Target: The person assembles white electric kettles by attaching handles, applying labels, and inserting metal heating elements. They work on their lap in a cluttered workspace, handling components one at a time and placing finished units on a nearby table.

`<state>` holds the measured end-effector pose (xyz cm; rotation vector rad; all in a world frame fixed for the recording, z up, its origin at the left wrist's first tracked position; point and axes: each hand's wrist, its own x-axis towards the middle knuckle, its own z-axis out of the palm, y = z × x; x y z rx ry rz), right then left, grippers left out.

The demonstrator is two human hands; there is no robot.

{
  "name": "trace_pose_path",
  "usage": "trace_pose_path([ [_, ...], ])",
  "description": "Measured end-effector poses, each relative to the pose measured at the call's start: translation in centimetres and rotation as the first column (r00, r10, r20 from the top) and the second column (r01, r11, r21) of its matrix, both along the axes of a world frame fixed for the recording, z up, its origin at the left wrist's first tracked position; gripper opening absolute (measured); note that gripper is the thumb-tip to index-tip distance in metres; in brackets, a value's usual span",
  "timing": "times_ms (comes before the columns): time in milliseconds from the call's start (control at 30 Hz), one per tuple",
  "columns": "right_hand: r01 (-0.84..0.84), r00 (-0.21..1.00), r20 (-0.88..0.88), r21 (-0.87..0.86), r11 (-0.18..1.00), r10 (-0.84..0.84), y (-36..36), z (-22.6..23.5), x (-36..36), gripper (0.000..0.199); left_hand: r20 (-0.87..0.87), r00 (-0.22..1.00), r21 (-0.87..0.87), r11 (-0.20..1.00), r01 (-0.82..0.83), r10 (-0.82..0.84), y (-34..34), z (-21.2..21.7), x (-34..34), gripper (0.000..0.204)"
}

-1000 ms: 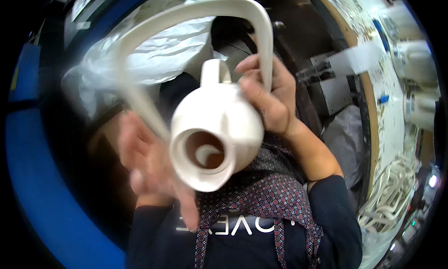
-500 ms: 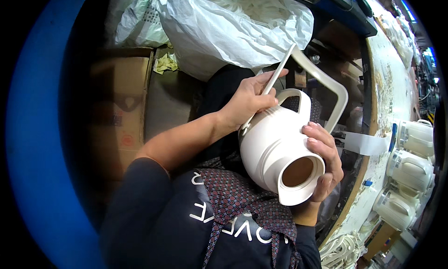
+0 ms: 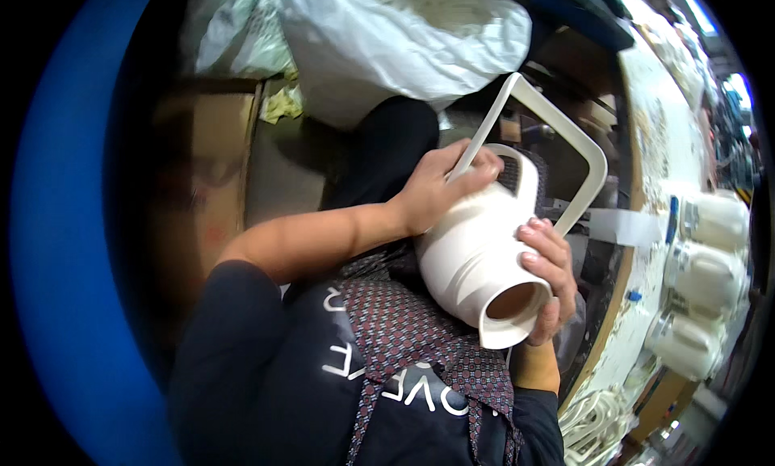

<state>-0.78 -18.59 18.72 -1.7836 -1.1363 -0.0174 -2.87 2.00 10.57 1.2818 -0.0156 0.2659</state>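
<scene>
Remotely, I see a white jug (image 3: 460, 260) at four o'clock from centre. The left hand's (image 3: 444, 187) fingers curl closed around a long white handle (image 3: 593, 155) at two o'clock; the right hand's (image 3: 553, 276) half-curled fingers clasp the jug.

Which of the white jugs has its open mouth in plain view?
The held jug, between the left hand and right hand: its round mouth shows. The lined-up jugs at the picture's right show no open mouth.
</scene>
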Motion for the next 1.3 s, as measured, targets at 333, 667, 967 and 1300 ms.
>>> trace_pose_path([
  [333, 0.201, 0.845, 0.385, 0.416, 0.887, -0.372, -3.5, 0.7, -0.6, 0.057, -0.053, 0.946, 0.2, 0.925, 0.324, -0.319, 6.4, 5.0, 1.3, 0.026],
  [667, 0.523, 0.697, -0.717, 0.534, 0.664, 0.029, -6.0, 0.5, 3.2, 0.023, 0.565, 0.811, 0.647, -0.53, -0.548, -0.149, 5.9, 7.7, 10.2, 0.038],
  [967, 0.682, 0.552, -0.486, 0.731, 0.031, -0.678, -29.0, 8.0, 1.9, 0.026, -0.611, 0.659, 0.186, 0.73, 0.658, -0.438, -8.5, 0.3, 2.5, 0.013],
  [1300, 0.755, -0.276, -0.275, 0.531, -0.384, -0.921, -50.8, 5.9, 13.6, 0.033, 0.234, 0.815, 0.912, 0.411, 0.005, -0.53, -13.0, -5.8, 5.2, 0.029],
])
